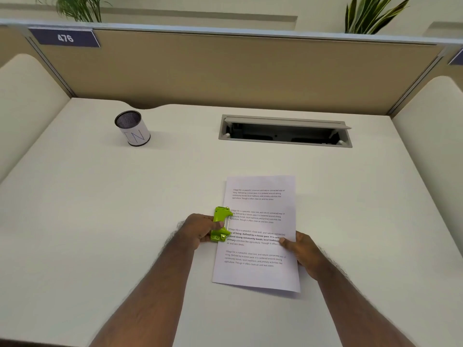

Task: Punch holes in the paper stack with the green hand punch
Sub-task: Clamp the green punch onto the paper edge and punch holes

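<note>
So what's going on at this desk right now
A person is lining up a green hand punch on the left edge of a paper stack lying on the desk. The left hand grips the punch, whose mouth sits over the paper's edge about halfway along. The right hand steadies the right edge, thumb on top. No punched holes are visible. A pen cup stands farther back to the left.

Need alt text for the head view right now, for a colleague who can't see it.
A left hand holds a green hand punch on the left edge of a printed paper stack, while the right hand grips its right edge. A pen cup stands farther back on the desk.
</note>
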A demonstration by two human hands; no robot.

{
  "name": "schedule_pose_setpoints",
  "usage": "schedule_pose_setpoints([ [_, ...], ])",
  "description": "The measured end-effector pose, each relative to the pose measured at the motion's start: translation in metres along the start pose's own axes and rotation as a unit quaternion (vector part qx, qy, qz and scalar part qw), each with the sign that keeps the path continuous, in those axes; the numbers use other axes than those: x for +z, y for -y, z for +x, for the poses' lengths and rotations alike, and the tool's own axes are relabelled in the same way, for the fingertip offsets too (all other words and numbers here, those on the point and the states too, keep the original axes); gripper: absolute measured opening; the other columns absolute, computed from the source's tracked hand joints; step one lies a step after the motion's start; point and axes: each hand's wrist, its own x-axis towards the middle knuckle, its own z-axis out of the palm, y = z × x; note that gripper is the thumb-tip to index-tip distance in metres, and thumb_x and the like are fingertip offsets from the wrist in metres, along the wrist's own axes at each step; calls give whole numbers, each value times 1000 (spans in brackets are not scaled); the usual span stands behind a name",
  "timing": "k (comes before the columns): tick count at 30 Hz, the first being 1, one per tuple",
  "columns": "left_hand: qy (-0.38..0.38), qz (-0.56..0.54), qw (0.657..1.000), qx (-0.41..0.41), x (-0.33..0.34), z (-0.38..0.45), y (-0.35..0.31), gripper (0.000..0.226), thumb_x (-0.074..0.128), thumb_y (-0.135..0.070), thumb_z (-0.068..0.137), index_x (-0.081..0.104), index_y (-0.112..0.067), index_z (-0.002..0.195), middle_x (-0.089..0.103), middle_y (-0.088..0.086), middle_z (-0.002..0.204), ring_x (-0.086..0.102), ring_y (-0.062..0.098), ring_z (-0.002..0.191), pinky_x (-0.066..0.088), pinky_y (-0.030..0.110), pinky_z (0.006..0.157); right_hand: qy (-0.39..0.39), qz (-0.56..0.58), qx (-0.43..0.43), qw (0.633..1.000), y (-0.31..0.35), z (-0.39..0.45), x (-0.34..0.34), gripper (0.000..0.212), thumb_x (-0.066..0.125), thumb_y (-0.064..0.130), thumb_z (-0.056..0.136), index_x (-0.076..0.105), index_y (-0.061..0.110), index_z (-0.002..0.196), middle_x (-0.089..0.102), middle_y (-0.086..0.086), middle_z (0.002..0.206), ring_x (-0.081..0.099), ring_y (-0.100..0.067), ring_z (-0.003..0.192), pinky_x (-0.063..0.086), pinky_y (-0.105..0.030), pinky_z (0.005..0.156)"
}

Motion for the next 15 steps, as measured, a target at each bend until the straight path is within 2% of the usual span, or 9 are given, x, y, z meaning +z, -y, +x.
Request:
schedule_pose_setpoints([
  [4, -24, 2, 1000, -11, 1, 2, -2, 19, 73, 7, 78, 68, 6, 96, 71, 19, 76, 70, 25, 54, 59, 34, 46, -5, -5, -3, 1000, -1, 1, 0, 28, 60, 4, 95, 64, 2, 123, 73, -15, 115, 69, -36, 106, 56, -49, 92],
  [7, -24, 1, 999, -26, 2, 3, -3, 9, 72, 9, 78, 67, 3, 82, 71, 19, 66, 69, 26, 47, 58, 35, 42, -5, -3, -4, 1000, -1, 1, 1, 28, 61, 5, 95, 65, 4, 122, 73, -14, 114, 69, -35, 106, 56, -49, 92],
  [12, -26, 21, 999, -41, 3, 6, -6, 11, 72, 7, 78, 66, 3, 85, 70, 24, 85, 68, 31, 65, 61, 39, 51, -9, -1, 0, 1000, -1, 1, 1, 26, 61, 5, 94, 66, 4, 120, 73, -15, 114, 70, -35, 104, 56, -50, 92],
  [15, -51, 24, 998, -28, 5, 9, -3, 12, 74, 8, 77, 65, 1, 80, 69, 23, 85, 67, 31, 65, 61, 40, 53, -11, 0, 3, 1000, -1, 1, 1, 27, 61, 5, 94, 65, 4, 121, 73, -15, 115, 69, -36, 106, 54, -52, 94],
])
